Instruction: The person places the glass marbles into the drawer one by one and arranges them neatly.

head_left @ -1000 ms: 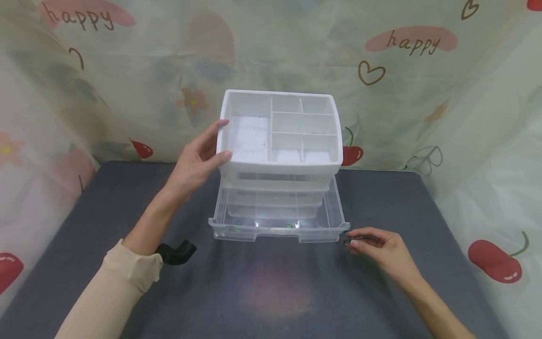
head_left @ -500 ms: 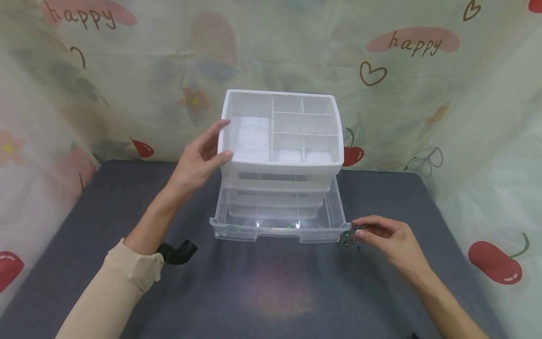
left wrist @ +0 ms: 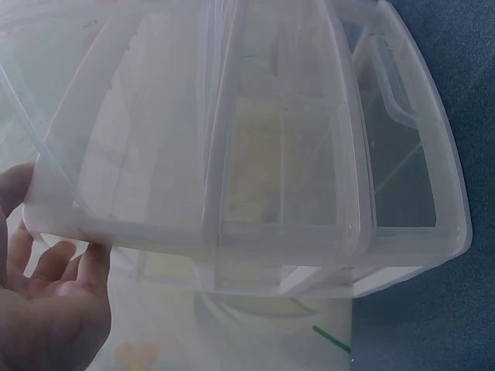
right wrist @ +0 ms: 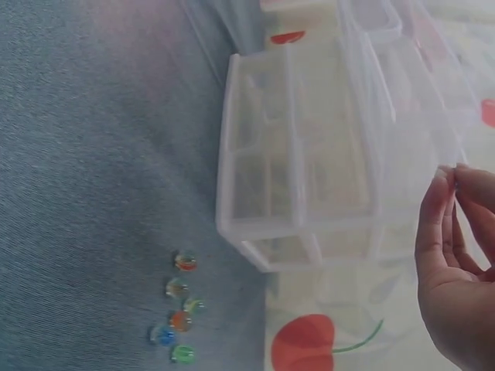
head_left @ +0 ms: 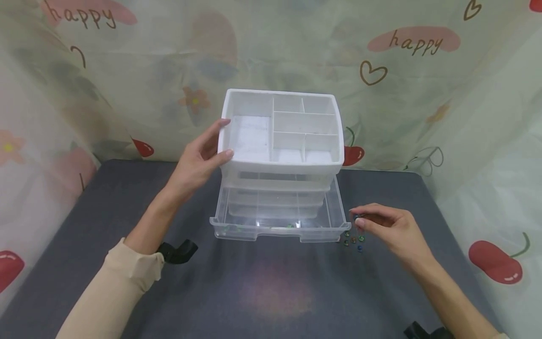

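A white plastic drawer organizer (head_left: 281, 167) with a divided top tray stands on the table. My left hand (head_left: 192, 162) grips its left rim, thumb and fingers around the edge. The clear bottom drawer (head_left: 277, 233) is pulled out toward me, with small greenish marbles showing through its front. My right hand (head_left: 387, 228) is raised just right of the drawer and pinches a dark bluish marble (head_left: 357, 217) between thumb and fingertips. In the right wrist view the fingers mostly hide it. Several loose glass marbles (right wrist: 181, 321), blue, green and orange, lie on the table below that hand.
The dark grey table (head_left: 271, 287) spreads around the organizer. A patterned curtain (head_left: 271, 56) hangs behind and at both sides. Black wrist mounts show on the left arm (head_left: 178, 252) and at the lower right (head_left: 427, 332).
My right hand has lifted up and away from the table with a marble, uncovering the loose marbles beneath. The left hand keeps its grip on the organizer.
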A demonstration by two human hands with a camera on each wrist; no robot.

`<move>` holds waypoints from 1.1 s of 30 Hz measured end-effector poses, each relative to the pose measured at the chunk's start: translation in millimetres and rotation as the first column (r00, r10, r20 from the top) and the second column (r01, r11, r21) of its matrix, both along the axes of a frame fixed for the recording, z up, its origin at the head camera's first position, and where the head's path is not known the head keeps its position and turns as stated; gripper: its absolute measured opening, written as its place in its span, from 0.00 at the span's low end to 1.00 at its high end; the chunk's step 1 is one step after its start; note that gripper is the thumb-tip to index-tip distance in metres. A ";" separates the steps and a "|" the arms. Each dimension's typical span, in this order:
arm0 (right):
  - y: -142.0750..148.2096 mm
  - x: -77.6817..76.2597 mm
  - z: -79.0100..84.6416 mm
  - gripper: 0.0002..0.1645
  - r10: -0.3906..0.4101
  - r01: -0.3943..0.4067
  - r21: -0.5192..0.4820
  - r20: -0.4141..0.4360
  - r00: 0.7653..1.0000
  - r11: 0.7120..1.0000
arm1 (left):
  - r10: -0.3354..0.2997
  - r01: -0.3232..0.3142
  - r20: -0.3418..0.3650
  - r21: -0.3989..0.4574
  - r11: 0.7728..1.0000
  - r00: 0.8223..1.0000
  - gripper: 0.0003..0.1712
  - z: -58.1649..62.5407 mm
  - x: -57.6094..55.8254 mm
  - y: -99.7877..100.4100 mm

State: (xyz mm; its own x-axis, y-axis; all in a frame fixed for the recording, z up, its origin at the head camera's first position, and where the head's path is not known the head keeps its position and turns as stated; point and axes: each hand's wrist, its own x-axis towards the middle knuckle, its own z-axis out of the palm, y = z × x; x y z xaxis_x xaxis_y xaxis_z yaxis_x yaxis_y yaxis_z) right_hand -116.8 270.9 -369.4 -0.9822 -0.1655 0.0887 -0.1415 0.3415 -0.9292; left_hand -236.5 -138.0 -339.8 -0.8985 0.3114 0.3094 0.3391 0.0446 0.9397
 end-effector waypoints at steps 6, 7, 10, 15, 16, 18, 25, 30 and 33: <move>-4.1 -6.1 14.7 0.16 0.017 -0.017 -0.004 -0.010 1.000 1.000 | -0.013 0.013 -0.006 0.001 1.000 1.000 0.38 0.1 -1.2 0.8; -5.0 -7.3 17.3 0.16 0.022 -0.022 -0.006 -0.015 1.000 1.000 | -0.014 0.014 -0.006 0.001 1.000 1.000 0.38 0.3 -1.3 1.0; -7.5 -10.1 24.8 0.16 0.033 -0.033 0.002 -0.027 0.999 0.999 | -0.015 0.015 -0.008 -0.001 1.000 1.000 0.38 0.9 -1.1 1.2; -12.8 -13.0 34.3 0.15 0.037 -0.035 0.031 -0.041 0.999 0.999 | -0.016 0.016 -0.004 -0.001 1.000 1.000 0.38 1.9 -0.2 0.8; -13.8 -13.5 35.6 0.15 0.036 -0.035 0.038 -0.042 0.998 0.999 | -0.015 0.015 -0.003 -0.001 1.000 1.000 0.38 1.9 -0.1 0.5; -16.0 -14.4 38.3 0.15 0.038 -0.036 0.049 -0.048 0.998 0.998 | -0.013 0.013 0.000 -0.003 1.000 1.000 0.38 2.1 -0.1 0.1; -25.7 -19.9 47.0 0.17 0.058 -0.054 0.075 -0.051 0.997 0.996 | -0.013 0.013 -0.006 0.005 1.000 1.000 0.38 1.4 -0.6 -0.8; -34.7 -24.5 53.8 0.16 0.103 -0.101 0.051 -0.030 0.994 0.994 | -0.009 0.010 -0.008 0.003 1.000 1.000 0.38 1.0 -0.4 -1.3; -40.0 -26.6 57.3 0.15 0.124 -0.123 0.053 -0.027 0.992 0.991 | -0.010 0.010 -0.007 -0.001 1.000 1.000 0.38 1.2 -0.3 -1.3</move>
